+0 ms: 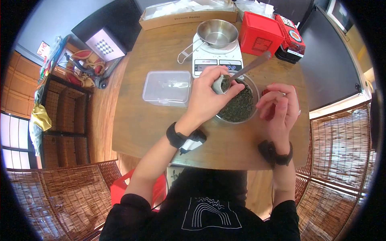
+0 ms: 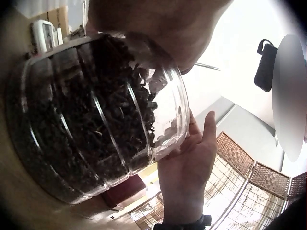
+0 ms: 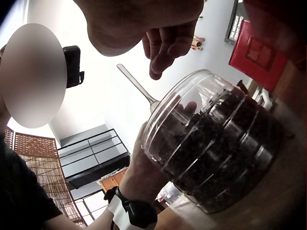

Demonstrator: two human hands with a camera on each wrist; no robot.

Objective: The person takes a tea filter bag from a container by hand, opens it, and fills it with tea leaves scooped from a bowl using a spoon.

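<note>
In the head view my left hand [image 1: 205, 94] grips a small whitish pouch [image 1: 217, 85], with dark green leaf bits at its mouth. A spoon [image 1: 254, 64] slants up and right from beside that mouth; its bowl is hidden. Below is a clear ribbed jar [image 3: 220, 158] of dark dried leaves [image 1: 237, 106], which look like loose tea. The left hand is over the jar's left rim. To the right of the jar, my right hand [image 1: 280, 105] hovers with loosely bent fingers and nothing visible in them.
A kitchen scale [image 1: 201, 61] bearing a metal bowl [image 1: 217, 34] stands behind the jar. Left of it lies a clear plastic box [image 1: 167, 87]. A red box [image 1: 261, 34], a red-and-black package [image 1: 290, 40] and a carton [image 1: 189, 18] line the back. Something red [image 2: 125, 191] sits near the right hand.
</note>
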